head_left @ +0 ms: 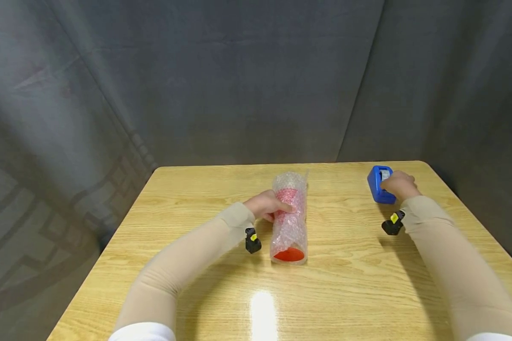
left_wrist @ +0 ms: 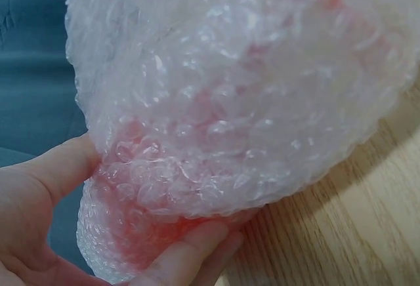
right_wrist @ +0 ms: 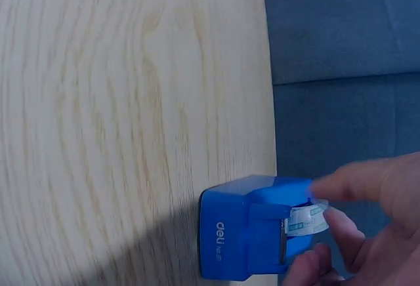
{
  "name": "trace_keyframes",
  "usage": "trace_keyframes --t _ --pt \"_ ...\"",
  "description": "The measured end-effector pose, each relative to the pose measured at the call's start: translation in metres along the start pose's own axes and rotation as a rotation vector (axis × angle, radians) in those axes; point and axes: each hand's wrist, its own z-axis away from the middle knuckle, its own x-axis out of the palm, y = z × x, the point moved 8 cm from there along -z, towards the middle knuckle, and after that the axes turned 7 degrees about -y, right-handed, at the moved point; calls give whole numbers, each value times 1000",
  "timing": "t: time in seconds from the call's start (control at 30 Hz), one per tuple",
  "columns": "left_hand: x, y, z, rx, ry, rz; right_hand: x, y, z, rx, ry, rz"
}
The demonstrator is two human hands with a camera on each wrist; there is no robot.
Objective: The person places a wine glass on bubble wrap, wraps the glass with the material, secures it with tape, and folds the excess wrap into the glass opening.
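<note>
A red item, open at its near end and rolled up in clear bubble wrap (head_left: 289, 227), lies lengthwise near the middle of the wooden table. My left hand (head_left: 269, 204) holds this roll from its left side, thumb on top. In the left wrist view, the fingers (left_wrist: 187, 253) reach low along the wrap, partly under it. At the far right stands a blue tape dispenser (head_left: 377, 184) with a roll of tape (right_wrist: 307, 220) in it. My right hand (head_left: 401, 184) grips the dispenser at its top, with thumb and fingertips around the tape roll.
The wooden table (head_left: 213, 189) ends at a back edge just beyond the roll and the dispenser. Grey curtains (head_left: 256, 94) hang behind the table and at its sides. The dispenser stands close to the table's far right corner.
</note>
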Motion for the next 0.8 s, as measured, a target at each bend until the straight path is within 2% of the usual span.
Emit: trace_keyframes --t 0.07,0.2,0.33,0.47,0.57,0.7,0.8 --pt "0 0 0 0 0 -7 2 4 0 -13 -37 -115" --pt "-1 0 -2 -5 12 -28 7 13 0 -25 -126 -420" --pt "-4 -1 -5 -21 22 -46 13 21 -1 -10 -209 -692" --pt "-5 -3 -7 -29 29 -59 22 29 0 74 -295 -1034" --pt "-4 -2 -4 -18 28 -56 27 32 3 135 -327 -1260" --pt "-2 0 -1 16 4 -21 31 33 6 145 -371 -1431" --pt "0 2 -2 30 -7 -4 32 34 7 123 -367 -1534"
